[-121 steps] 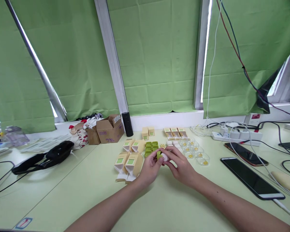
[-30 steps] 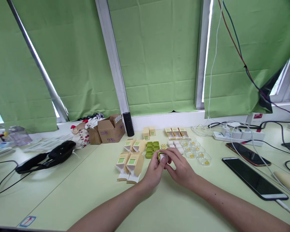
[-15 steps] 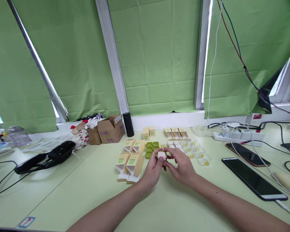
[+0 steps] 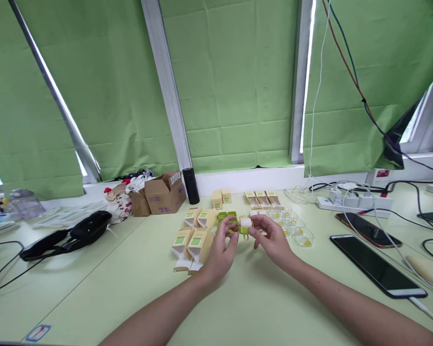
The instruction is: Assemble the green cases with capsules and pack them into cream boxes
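A small green case (image 4: 245, 230) with a white block (image 4: 246, 221) in it is at mid-table. My right hand (image 4: 274, 240) pinches the case at its right side. To its left is my left hand (image 4: 218, 252), thumb and fingers apart, fingertips close beside the case. Behind my left hand are several green cases (image 4: 227, 215), partly hidden. White blocks (image 4: 258, 212) show behind my right hand. Clear plastic holders with yellow pieces (image 4: 292, 223) lie right of them. Cream cartons with green labels (image 4: 198, 242) stand left of my left hand.
More cartons (image 4: 262, 198) stand at the back, near a black cylinder (image 4: 191, 186) and a cardboard box (image 4: 165, 193). A black pouch (image 4: 90, 229) lies at left. Phones (image 4: 377, 264), cables and a power strip (image 4: 357, 203) occupy the right.
My left fingers have come off the case and spread apart to its left. The case is turned, with the white block now showing at its top. My right hand still holds it.
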Available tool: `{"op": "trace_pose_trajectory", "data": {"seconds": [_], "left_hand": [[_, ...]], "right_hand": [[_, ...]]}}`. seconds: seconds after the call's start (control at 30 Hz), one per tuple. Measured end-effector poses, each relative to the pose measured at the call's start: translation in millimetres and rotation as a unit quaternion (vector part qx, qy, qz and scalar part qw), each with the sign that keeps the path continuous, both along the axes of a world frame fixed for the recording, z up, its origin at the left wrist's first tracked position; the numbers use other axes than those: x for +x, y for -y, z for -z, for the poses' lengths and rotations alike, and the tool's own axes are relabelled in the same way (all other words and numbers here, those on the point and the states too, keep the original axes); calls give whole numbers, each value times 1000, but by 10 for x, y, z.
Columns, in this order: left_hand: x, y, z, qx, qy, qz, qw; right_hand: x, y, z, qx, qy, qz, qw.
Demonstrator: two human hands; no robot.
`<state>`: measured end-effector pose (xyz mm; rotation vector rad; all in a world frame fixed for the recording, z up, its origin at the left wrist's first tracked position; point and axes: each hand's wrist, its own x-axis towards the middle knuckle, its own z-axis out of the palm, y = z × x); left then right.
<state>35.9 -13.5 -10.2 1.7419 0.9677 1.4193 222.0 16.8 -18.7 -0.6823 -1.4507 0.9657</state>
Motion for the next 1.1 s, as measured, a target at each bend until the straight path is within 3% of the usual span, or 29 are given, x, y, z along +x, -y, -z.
{"op": "trace_pose_trajectory", "data": {"seconds": [0.1, 0.2, 0.3, 0.7, 1.1], "left_hand": [[-48, -22, 11, 113, -95, -45, 988], [-88, -31, 1, 247, -202, -73, 945], [-101, -40, 1, 318, -269, -96, 904], [-104, -101, 7, 376, -346, -131, 849], [-126, -124, -11, 400, -332, -157, 839]], "right_hand": [[-9, -34, 27, -39, -34, -18, 998], [-21, -41, 37, -67, -57, -29, 996], [-30, -23, 14, -95, -69, -38, 992], [-43, 42, -68, -177, -93, -78, 977], [-22, 41, 10, -184, -118, -140, 966]]}}
